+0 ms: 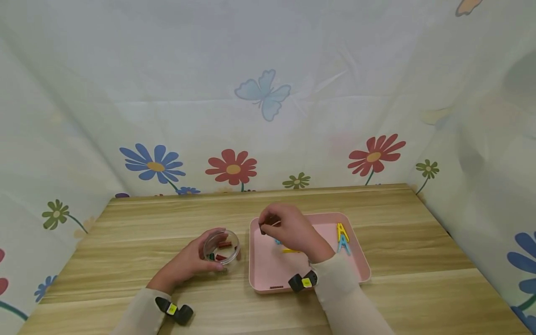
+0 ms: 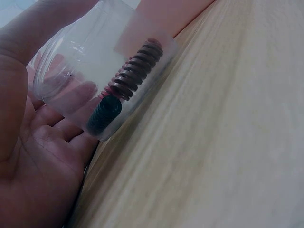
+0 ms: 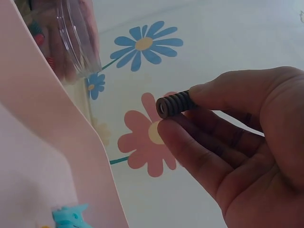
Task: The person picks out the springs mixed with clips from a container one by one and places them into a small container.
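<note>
My left hand (image 1: 193, 257) grips a clear plastic jar (image 1: 230, 235) on the table, left of the pink tray. Inside the jar lie several coil springs; the left wrist view shows a brown spring (image 2: 137, 69) and a dark green spring (image 2: 105, 114) near its base. Above the tray's far left part, my right hand (image 1: 293, 228) pinches a dark brown spring (image 3: 175, 103) between thumb and fingers. In the right wrist view that spring is held off the tray, its open end pointing left.
The pink tray (image 1: 264, 274) holds a brown spring (image 1: 276, 287) at its near edge. A yellow clip (image 1: 342, 231) and a blue clip (image 1: 343, 244) lie at its right. More clips, partly hidden, lie under my right hand. A flowered cloth (image 1: 268, 139) hangs behind the table.
</note>
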